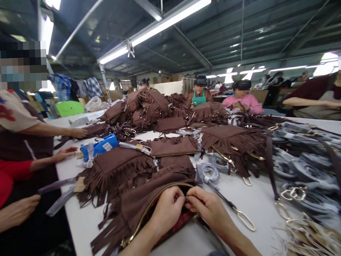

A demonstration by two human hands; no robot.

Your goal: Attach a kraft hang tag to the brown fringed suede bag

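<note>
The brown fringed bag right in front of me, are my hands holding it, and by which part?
Yes. Both the left hand and right hand pinch the brown fringed bag at its open zipper edge, at the end of the gold zip.

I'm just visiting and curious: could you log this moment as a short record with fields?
Place: workshop, long white table
Left hand: pinching the zip edge of the brown fringed bag
Right hand: pinching the same edge, fingertips meeting the left
Bag state: zip open, red lining showing
Nearby: heap of bags, wrapped straps, blue packet
Others: several people around the table
</note>
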